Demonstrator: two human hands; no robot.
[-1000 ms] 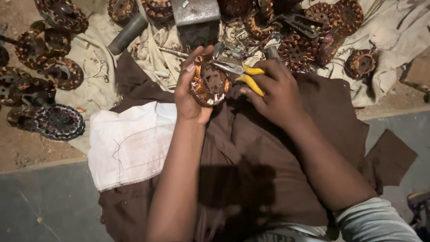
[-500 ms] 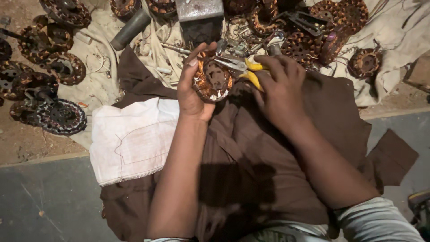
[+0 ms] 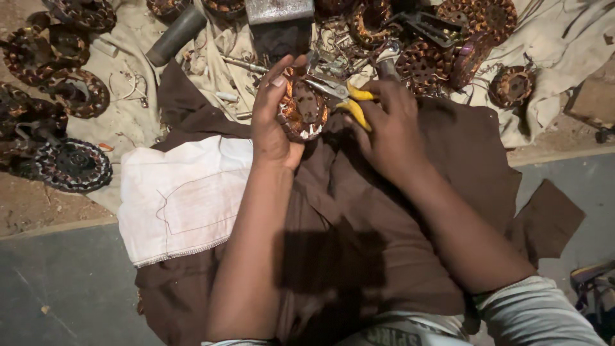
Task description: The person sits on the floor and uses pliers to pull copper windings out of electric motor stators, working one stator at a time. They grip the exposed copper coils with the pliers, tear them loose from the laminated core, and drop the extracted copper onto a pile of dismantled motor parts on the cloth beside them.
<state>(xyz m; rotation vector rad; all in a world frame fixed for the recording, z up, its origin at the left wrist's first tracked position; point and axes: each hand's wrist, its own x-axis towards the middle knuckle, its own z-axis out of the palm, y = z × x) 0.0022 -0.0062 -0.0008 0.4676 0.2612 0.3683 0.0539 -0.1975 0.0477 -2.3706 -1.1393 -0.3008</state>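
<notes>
Stator in hand: a round copper-wound motor stator with a dark metal core [image 3: 302, 109], held up over the brown cloth at the middle top of the view, its flat face turned toward me.
My left hand: my left hand [image 3: 272, 122] cups the stator from its left side, thumb along the lower edge and fingers curled over the top rim, closed firmly on it.
My right hand: my right hand [image 3: 384, 125] is wrapped shut around the yellow-handled pliers [image 3: 343, 96], just to the right of the stator.
Pliers: the metal nose points left and lies against the upper right edge of the stator; whether the tip grips a wire I cannot tell.
Hands together: close, almost touching, with the stator between them.
Under my arms: a dark brown cloth [image 3: 397, 218] spread across my lap, with a white folded cloth [image 3: 182, 198] lying on its left part.
Beyond the hands: a pale dirty sheet [image 3: 128, 115] covered with more wound stators; one dark round one [image 3: 72, 165] sits at the far left, another small one [image 3: 509, 84] at the right.
Also on the sheet: a grey metal cylinder [image 3: 176, 35] lying tilted at upper left, and a grey metal block [image 3: 278, 9] at the top edge.
</notes>
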